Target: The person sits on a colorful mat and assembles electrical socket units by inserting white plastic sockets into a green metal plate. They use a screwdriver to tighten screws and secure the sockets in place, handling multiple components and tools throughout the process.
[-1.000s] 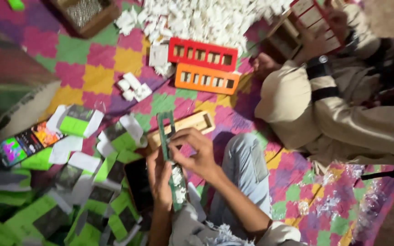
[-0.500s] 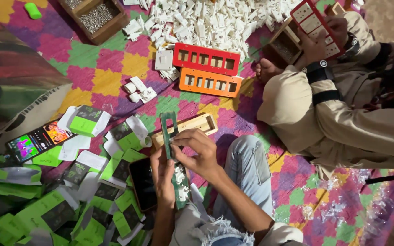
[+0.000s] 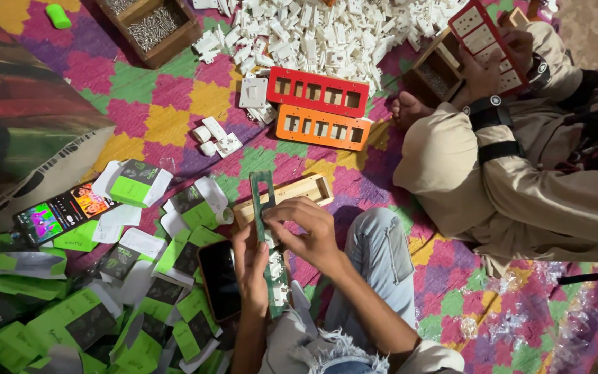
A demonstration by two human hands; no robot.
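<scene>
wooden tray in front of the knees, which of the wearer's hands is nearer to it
Right. The right hand pinches the upper part of the green frame just below the wooden tray. The left hand holds the frame lower down, farther from the tray.

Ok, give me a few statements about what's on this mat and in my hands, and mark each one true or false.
1. Both hands hold a long green slotted frame. True: the left hand grips its lower part and the right hand pinches its middle, on the long green slotted frame.
2. The red slotted plastic frame lies beside the orange slotted plastic frame. True.
3. The heap of small white plastic parts sits in a wooden box. False: it lies loose on the patterned mat.
4. The wooden tray of metal screws is next to my knee. False: it is at the far edge of the mat.
</scene>
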